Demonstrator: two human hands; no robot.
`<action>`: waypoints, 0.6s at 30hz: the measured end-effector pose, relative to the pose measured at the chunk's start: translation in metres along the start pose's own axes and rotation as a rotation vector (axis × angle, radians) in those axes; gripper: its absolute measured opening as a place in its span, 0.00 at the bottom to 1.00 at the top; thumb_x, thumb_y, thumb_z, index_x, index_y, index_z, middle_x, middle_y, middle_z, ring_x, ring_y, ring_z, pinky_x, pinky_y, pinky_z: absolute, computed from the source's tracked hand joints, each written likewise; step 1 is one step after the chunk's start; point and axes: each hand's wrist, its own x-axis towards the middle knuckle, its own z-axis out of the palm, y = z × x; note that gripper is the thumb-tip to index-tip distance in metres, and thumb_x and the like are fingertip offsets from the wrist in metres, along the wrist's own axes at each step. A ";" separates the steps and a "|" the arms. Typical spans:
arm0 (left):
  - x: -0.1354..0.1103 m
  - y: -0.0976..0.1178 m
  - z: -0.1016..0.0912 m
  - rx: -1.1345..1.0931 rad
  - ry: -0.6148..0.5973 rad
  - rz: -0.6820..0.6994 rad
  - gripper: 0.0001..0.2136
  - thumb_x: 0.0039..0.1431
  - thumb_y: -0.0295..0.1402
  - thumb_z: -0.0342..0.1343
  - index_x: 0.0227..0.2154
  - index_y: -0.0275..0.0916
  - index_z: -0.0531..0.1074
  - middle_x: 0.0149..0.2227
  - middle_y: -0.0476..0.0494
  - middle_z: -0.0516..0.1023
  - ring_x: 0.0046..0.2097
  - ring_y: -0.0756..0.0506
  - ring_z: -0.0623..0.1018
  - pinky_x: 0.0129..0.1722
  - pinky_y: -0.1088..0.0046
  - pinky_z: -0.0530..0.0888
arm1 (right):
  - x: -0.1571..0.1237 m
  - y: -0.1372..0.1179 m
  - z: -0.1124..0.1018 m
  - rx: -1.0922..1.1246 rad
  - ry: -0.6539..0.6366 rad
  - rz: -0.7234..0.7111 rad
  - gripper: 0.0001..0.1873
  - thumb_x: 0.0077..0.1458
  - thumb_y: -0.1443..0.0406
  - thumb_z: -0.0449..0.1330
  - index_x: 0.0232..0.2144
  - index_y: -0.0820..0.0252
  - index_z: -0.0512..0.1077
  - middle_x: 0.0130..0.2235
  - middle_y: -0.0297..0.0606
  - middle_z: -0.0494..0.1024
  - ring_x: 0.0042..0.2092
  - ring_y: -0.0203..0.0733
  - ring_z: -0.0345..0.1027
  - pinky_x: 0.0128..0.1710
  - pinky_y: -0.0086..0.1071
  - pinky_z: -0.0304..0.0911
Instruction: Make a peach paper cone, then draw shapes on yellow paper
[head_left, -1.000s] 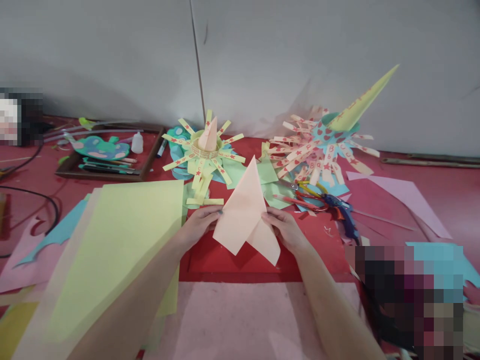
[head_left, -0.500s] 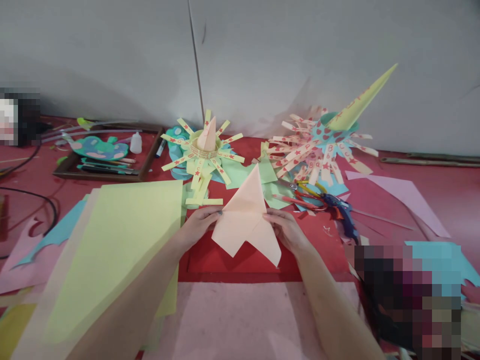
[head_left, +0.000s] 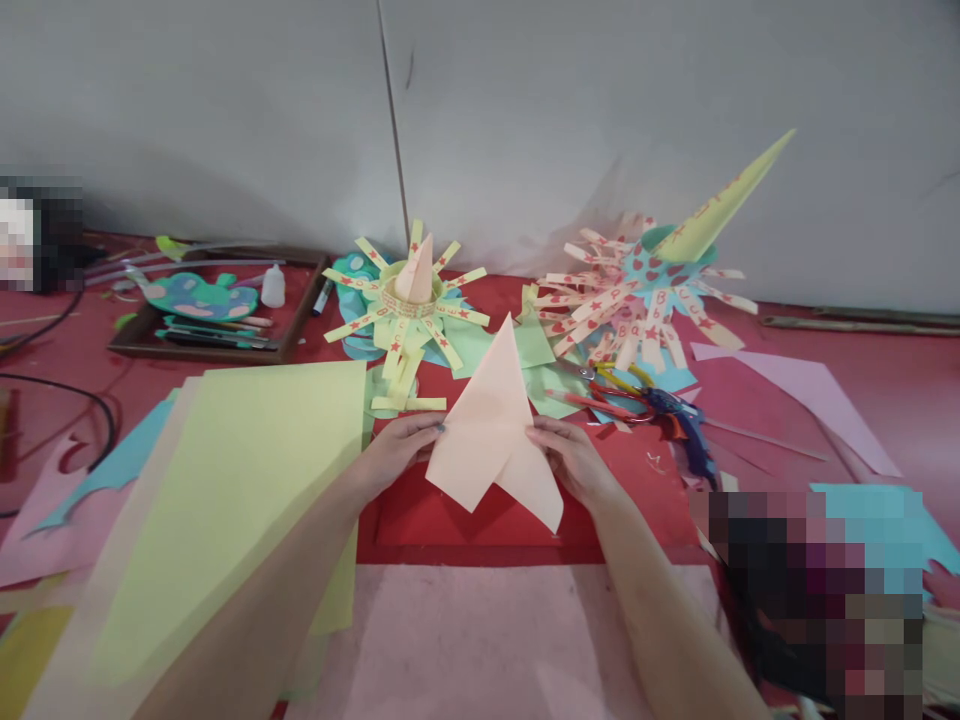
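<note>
Between my two hands is a pale pink paper cone (head_left: 487,425), its point facing away from me and its wide end showing two overlapping flaps with a notch between them. My left hand (head_left: 401,452) pinches the cone's left edge between thumb and fingers. On the opposite edge, my right hand (head_left: 574,458) grips the paper, with some fingertips hidden behind it. Under the cone lies a red sheet (head_left: 622,500). Just beyond stands a yellow paper ring with star-marked strips (head_left: 409,300) and a small pink cone in it.
Yellow sheets (head_left: 255,480) are stacked at left, below a brown tray (head_left: 300,310) of pens. At back right stand a blue ring with a yellow cone (head_left: 720,215), scissors (head_left: 622,378) and a dark blue glue gun (head_left: 686,425). Pink cloth (head_left: 480,640) lies nearest me.
The cone has narrowed slightly, its flaps overlapping more and its tip reaching a little farther away. Both hands stay in nearly the same place, still holding its edges.
</note>
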 end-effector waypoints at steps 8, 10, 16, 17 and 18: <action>0.000 0.000 0.002 0.021 0.029 0.023 0.12 0.51 0.36 0.53 0.38 0.41 0.74 0.38 0.48 0.78 0.41 0.46 0.75 0.45 0.67 0.69 | -0.001 -0.002 0.002 -0.008 0.002 0.008 0.11 0.39 0.62 0.65 0.29 0.60 0.75 0.24 0.31 0.73 0.23 0.31 0.61 0.23 0.26 0.54; -0.001 0.002 0.004 0.032 0.053 0.019 0.11 0.51 0.35 0.53 0.37 0.40 0.75 0.37 0.48 0.78 0.40 0.46 0.75 0.44 0.68 0.70 | -0.001 -0.002 0.002 -0.009 -0.006 0.003 0.10 0.40 0.62 0.65 0.29 0.59 0.75 0.23 0.31 0.72 0.23 0.30 0.61 0.23 0.26 0.54; -0.003 0.005 0.008 0.030 0.093 0.012 0.13 0.50 0.35 0.53 0.39 0.40 0.74 0.35 0.47 0.78 0.39 0.45 0.75 0.41 0.68 0.71 | -0.002 -0.002 0.002 0.001 -0.004 -0.010 0.12 0.41 0.63 0.64 0.33 0.57 0.75 0.24 0.31 0.71 0.24 0.30 0.60 0.23 0.26 0.54; -0.003 0.005 0.008 0.028 0.104 0.020 0.13 0.50 0.34 0.53 0.39 0.41 0.74 0.35 0.47 0.78 0.39 0.46 0.75 0.41 0.69 0.71 | -0.002 -0.002 0.002 0.000 0.002 -0.012 0.13 0.41 0.64 0.64 0.33 0.56 0.75 0.23 0.30 0.71 0.24 0.30 0.59 0.23 0.26 0.53; -0.003 0.005 0.007 0.031 0.111 0.030 0.12 0.50 0.34 0.52 0.38 0.41 0.74 0.35 0.47 0.78 0.39 0.46 0.75 0.40 0.69 0.71 | -0.003 -0.002 0.002 -0.008 0.005 -0.015 0.12 0.41 0.64 0.63 0.33 0.56 0.75 0.22 0.30 0.70 0.23 0.30 0.58 0.23 0.26 0.52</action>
